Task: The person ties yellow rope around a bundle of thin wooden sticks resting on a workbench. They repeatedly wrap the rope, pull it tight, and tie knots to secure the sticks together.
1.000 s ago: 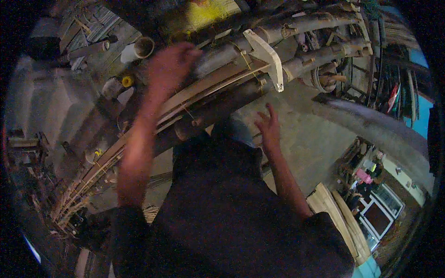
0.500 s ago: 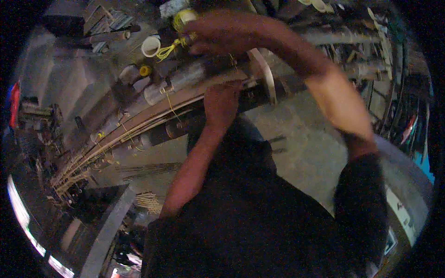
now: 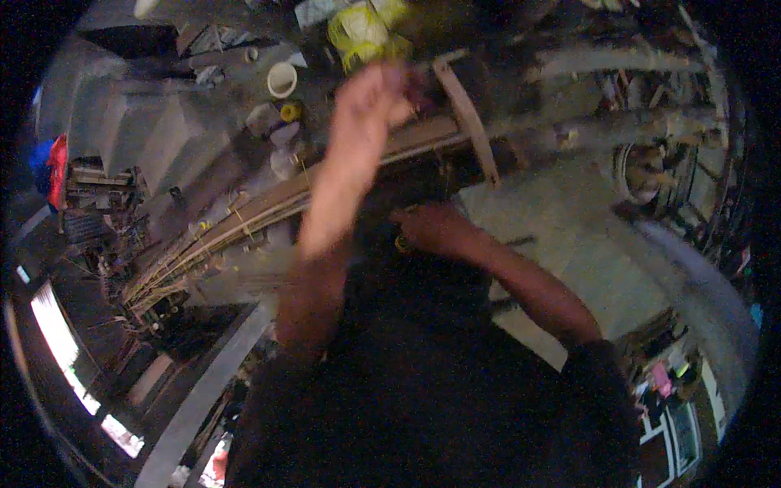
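My left hand [image 3: 376, 99] reaches forward over the work. Motion smears its fingers, so I cannot tell what they hold. Just beyond it lies a bundle of bright yellow cord [image 3: 358, 28] around something pale. Close to my body, my right hand [image 3: 435, 228] has curled fingers, with a small yellow thing [image 3: 400, 243] like a bit of cord showing at the fingertips. A long bundle of thin wooden strips [image 3: 244, 220] runs from under my left arm to the far left, with yellow ties [image 3: 205, 226] along it. Beside my left hand stands a curved wooden piece [image 3: 473, 126].
A white cup-like container [image 3: 282, 80] and a yellow roll [image 3: 290, 111] sit beyond the strips. A grey beam [image 3: 203, 390] slants at lower left. Racks of assorted pieces [image 3: 626, 89] line the right, above concrete floor [image 3: 561, 220].
My right hand has drawn back from the yellow cord to near my body. My left hand has moved forward from the strips towards the cord. The view has shifted slightly.
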Demonstrator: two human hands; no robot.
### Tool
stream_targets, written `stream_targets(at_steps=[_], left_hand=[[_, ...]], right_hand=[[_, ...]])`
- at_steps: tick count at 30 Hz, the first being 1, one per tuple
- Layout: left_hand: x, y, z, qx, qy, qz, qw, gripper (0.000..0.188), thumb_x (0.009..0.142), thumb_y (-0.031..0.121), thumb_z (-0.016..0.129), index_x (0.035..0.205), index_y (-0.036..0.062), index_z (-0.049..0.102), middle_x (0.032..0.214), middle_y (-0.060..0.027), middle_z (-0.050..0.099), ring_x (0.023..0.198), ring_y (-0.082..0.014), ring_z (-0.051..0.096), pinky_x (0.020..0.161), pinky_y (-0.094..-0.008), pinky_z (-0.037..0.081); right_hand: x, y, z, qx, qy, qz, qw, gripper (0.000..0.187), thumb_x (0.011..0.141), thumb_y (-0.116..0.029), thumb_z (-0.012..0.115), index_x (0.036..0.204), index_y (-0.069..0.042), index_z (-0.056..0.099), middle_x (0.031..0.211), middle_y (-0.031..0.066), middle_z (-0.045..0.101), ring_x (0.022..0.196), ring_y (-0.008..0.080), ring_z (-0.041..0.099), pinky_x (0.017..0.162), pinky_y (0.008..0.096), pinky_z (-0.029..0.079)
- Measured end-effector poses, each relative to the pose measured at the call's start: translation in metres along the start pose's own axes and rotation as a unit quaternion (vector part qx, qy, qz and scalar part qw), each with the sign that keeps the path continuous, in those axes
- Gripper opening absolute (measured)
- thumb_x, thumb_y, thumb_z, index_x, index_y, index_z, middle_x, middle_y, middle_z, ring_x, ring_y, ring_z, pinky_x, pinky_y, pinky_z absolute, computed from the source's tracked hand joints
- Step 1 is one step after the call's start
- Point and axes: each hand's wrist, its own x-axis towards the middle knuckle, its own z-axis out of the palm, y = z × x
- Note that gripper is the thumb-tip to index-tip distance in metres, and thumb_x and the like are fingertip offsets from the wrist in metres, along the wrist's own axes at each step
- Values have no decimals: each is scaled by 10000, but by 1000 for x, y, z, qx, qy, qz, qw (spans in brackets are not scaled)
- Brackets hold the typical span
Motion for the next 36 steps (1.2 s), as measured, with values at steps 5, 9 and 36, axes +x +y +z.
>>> stream_targets(at_steps=[5,9,36], left_hand=[[115,-84,-22,122,90,-26,988,351,911,348,524,1038,35,621,826,-72,606,711,-188,548,691,-346,470],[148,-127,-73,371,-35,23,928,431,909,460,477,1057,101,665,955,-136,667,832,-289,629,799,-417,484],[-212,-116,-324,467,95,156,865,252,897,301,563,915,88,696,774,-164,666,680,-365,642,647,-449,514]], right_hand=[[-31,0,-18,-98,-16,107,989,375,798,-158,545,1172,-186,535,754,194,646,721,381,653,610,498,523],[-22,-6,-5,-98,-30,38,994,620,714,-109,618,1309,-160,452,988,198,633,873,359,638,747,447,530],[343,-225,-25,-203,-120,156,959,484,900,-449,538,1071,2,574,865,157,653,833,271,653,768,434,493]])
